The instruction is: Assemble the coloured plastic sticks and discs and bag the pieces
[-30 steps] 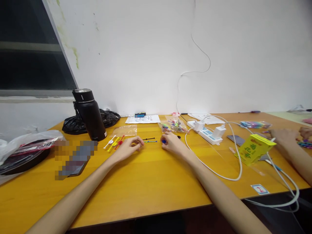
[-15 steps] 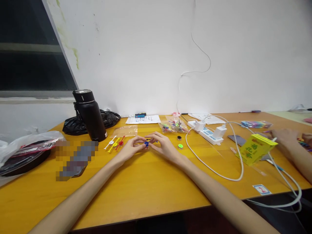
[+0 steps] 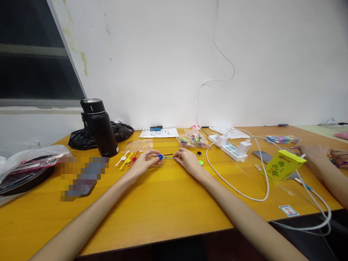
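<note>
Right of the black flask, on the tabletop, we pinch a blue disc in our left hand, its grip clenched on it. Farther right of the flask, our right hand has its grip grasping the end of a thin green stick that meets the disc. Between flask and left hand lie 3 plastic sticks. Beyond our right hand sit a black disc and a green disc.
</note>
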Demonstrator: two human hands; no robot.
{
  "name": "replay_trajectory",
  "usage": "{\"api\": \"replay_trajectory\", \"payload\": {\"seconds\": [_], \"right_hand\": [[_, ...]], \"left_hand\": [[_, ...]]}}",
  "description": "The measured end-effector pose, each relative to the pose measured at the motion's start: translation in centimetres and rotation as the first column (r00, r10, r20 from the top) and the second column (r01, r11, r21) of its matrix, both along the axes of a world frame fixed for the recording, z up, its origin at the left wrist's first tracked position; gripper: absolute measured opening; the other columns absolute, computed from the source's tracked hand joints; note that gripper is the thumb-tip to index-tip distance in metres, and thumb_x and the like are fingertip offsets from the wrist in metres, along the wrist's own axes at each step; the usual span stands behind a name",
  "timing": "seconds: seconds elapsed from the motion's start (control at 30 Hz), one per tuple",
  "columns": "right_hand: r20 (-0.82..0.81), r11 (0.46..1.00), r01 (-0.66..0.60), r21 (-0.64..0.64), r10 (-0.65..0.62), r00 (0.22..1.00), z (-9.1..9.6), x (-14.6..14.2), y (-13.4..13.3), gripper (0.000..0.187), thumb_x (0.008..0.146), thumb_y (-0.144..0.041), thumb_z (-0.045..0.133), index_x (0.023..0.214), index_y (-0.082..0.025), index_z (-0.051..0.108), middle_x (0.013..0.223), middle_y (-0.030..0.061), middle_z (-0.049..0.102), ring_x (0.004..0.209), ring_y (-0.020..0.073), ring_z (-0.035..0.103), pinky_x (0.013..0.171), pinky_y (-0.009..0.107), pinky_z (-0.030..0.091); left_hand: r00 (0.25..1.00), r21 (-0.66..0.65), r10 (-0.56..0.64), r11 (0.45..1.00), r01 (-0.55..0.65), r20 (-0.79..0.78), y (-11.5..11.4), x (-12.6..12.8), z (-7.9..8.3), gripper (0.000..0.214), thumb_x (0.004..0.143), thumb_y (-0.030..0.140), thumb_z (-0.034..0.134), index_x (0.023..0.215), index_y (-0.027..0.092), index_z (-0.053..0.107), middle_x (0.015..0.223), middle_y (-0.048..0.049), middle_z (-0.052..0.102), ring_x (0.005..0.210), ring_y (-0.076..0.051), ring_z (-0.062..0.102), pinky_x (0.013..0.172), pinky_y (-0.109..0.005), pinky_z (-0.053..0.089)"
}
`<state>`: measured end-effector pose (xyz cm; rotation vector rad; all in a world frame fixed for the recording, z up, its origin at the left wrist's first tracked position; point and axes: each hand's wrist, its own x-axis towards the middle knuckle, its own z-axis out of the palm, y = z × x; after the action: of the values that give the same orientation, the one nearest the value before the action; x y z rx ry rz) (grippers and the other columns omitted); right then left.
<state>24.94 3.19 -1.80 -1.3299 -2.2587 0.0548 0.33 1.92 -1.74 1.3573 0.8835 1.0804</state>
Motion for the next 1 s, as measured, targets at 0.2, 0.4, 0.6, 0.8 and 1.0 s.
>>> {"api": "replay_trajectory", "payload": {"seconds": [0.2, 0.4, 0.6, 0.8, 1.0], "right_hand": [[-0.014, 1.0, -0.011, 0.0, 0.011, 1.0, -0.38, 0.24, 0.6, 0.008, 0.095, -0.02, 0.063, 0.095, -0.017, 0.071, 0.098, 0.0054, 0.065, 0.087, 0.0166, 0.063, 0.077, 0.026, 0.043], [-0.002, 1.0, 0.008, 0.013, -0.008, 1.0, -0.64, 0.43, 0.81, 0.008, 0.096, -0.02, 0.062, 0.096, -0.016, 0.069, 0.101, 0.0063, 0.065, 0.092, 0.0177, 0.062, 0.081, 0.026, 0.043], [0.024, 0.999, 0.04, 0.001, -0.04, 0.999, -0.59, 0.64, 0.99, 0.006, 0.095, -0.018, 0.062, 0.094, -0.016, 0.068, 0.099, 0.0067, 0.064, 0.091, 0.018, 0.061, 0.08, 0.027, 0.043], [-0.055, 1.0, 0.002, -0.004, -0.003, 0.998, -0.53, 0.6, 0.79, 0.004, 0.092, -0.013, 0.061, 0.092, -0.015, 0.064, 0.096, 0.0066, 0.065, 0.083, 0.016, 0.06, 0.074, 0.025, 0.043], [-0.195, 1.0, 0.018, -0.008, -0.019, 0.981, -0.19, 0.26, 0.83, 0.006, 0.092, -0.013, 0.057, 0.092, -0.016, 0.063, 0.089, 0.0063, 0.069, 0.08, 0.017, 0.062, 0.072, 0.027, 0.043]], "left_hand": [[1.0, -0.024, 0.008, 1.0, -0.007, 0.014, -0.38, 0.06, 0.47, 0.043, 0.074, 0.038, 0.083, 0.107, 0.017, 0.064, 0.121, -0.0135, 0.069, 0.093, -0.023, 0.075, 0.101, -0.045, 0.053], [1.0, -0.026, 0.01, 1.0, -0.01, 0.01, -0.31, -0.02, 0.41, 0.044, 0.074, 0.038, 0.083, 0.107, 0.017, 0.063, 0.122, -0.0129, 0.069, 0.094, -0.023, 0.074, 0.101, -0.044, 0.053], [1.0, -0.028, 0.004, 1.0, -0.004, 0.011, -0.22, 0.04, 0.35, 0.047, 0.073, 0.039, 0.083, 0.108, 0.016, 0.062, 0.124, -0.0141, 0.067, 0.094, -0.022, 0.074, 0.099, -0.041, 0.054], [1.0, -0.049, 0.001, 0.999, 0.0, 0.018, -0.23, -0.12, 0.42, 0.046, 0.074, 0.037, 0.083, 0.109, 0.016, 0.062, 0.117, -0.0132, 0.072, 0.093, -0.022, 0.075, 0.101, -0.043, 0.053], [0.999, -0.077, 0.008, 0.997, -0.005, 0.039, -0.35, -0.25, 0.62, 0.044, 0.077, 0.038, 0.082, 0.111, 0.018, 0.063, 0.11, -0.0112, 0.076, 0.098, -0.022, 0.074, 0.101, -0.04, 0.053]]}}
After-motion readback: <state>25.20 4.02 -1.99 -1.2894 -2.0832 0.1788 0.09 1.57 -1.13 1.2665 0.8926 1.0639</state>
